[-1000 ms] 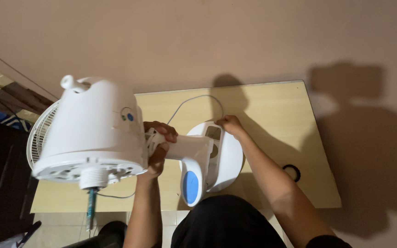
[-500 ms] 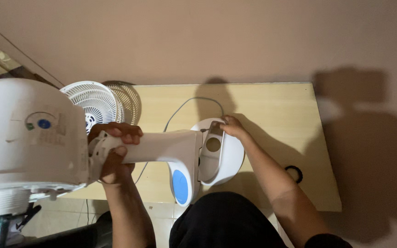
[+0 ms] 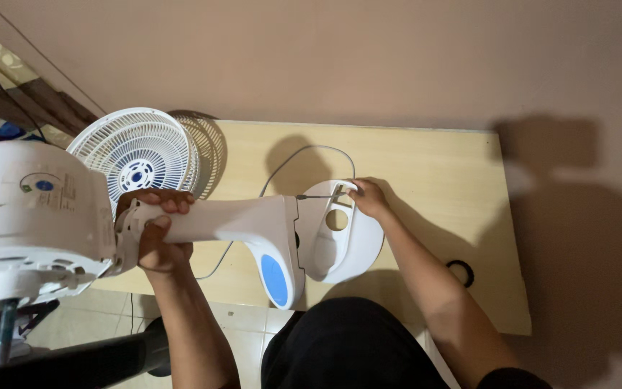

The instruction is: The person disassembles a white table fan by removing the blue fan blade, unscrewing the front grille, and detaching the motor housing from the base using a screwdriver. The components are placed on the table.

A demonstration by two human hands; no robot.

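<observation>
My left hand [image 3: 156, 230] grips the neck of a white fan body [image 3: 232, 220], just below its big white motor housing [image 3: 34, 209], which hangs off the table's left edge. The neck ends in a blue-oval control panel [image 3: 275, 277]. My right hand [image 3: 368, 198] holds the rim of the round white fan base [image 3: 347, 241], which is tilted up on the wooden table [image 3: 426, 180]. A thin screwdriver-like tool [image 3: 318, 195] lies between the neck and the base by my right fingers.
A white fan grille [image 3: 138, 155] leans at the table's back left, a darker grille behind it. A grey power cord [image 3: 304, 155] loops across the table. A small black ring [image 3: 461, 272] lies at the right. Tiled floor shows below left.
The fan body has swung further left and downward, the base has tipped up more, and the view has shifted so the white grille shows fully.
</observation>
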